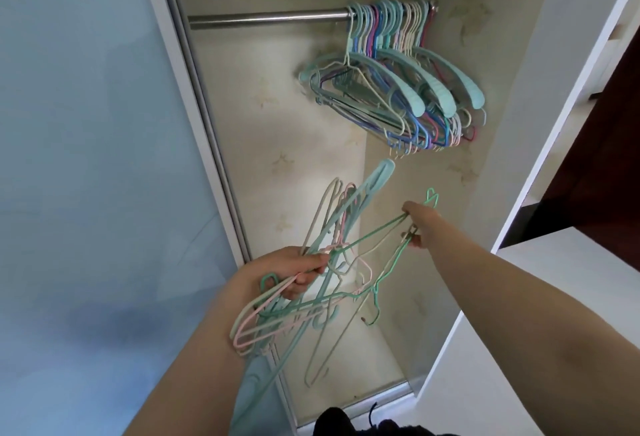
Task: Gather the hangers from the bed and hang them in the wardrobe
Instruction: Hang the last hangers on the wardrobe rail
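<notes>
The green wire hanger [388, 245] is pinched at its neck in the right hand [415, 224], its hook poking up just past the fingertips and its body trailing down and back toward the left hand [294, 276]. Its lower end looks still tangled in the bundle of hangers [277, 318] that the left hand grips, fingers curled round several wires at once; that bundle spills below and ahead of the left fingers, one broad teal hanger slanting up out of it. The rail [270, 18] runs crosswise high above both hands, and the hung hangers [398, 89] crowd its far right end, almost straight above the right fingers. So the right hand is the nearer one to the rail, and the hook already points upward toward it. The lift likely depends on first freeing the green hanger from the bundle, then raising it to bare rail left of the hung cluster, inside the wardrobe [259, 145]
</notes>
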The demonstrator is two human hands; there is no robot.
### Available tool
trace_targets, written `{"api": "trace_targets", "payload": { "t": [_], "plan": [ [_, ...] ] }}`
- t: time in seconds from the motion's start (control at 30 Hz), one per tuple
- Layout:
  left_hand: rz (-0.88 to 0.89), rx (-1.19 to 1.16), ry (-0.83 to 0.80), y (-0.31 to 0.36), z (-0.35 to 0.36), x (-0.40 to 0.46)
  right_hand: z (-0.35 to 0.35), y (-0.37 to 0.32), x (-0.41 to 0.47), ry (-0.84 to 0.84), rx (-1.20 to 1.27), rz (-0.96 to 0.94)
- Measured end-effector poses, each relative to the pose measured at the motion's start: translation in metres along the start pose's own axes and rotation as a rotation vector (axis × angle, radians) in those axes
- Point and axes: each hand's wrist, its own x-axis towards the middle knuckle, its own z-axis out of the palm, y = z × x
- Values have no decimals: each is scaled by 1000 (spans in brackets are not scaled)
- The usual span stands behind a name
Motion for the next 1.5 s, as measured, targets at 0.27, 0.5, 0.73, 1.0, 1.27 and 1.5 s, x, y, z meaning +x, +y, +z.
{"api": "trace_targets", "payload": {
  "t": [0.27,0.5,0.73,1.0,1.27,1.5],
  "plan": [
    [-73,-87,32,-12,7,13,-29,-3,-3,-28,-33,12],
    [-97,-53,102,-17,18,26,-43,-9,-10,228,-15,-130],
    [-76,-26,199,-27,23,32,-52,-7,-11,419,-26,-251],
    [-120,-73,235,-37,18,43,-54,3,-19,522,-48,-331],
    [-174,111,115,-36,26,43,-65,3,-22,522,-110,-329],
    [-179,74,335,-38,28,50,-79,3,-17,392,-193,-402]
  ]
}}
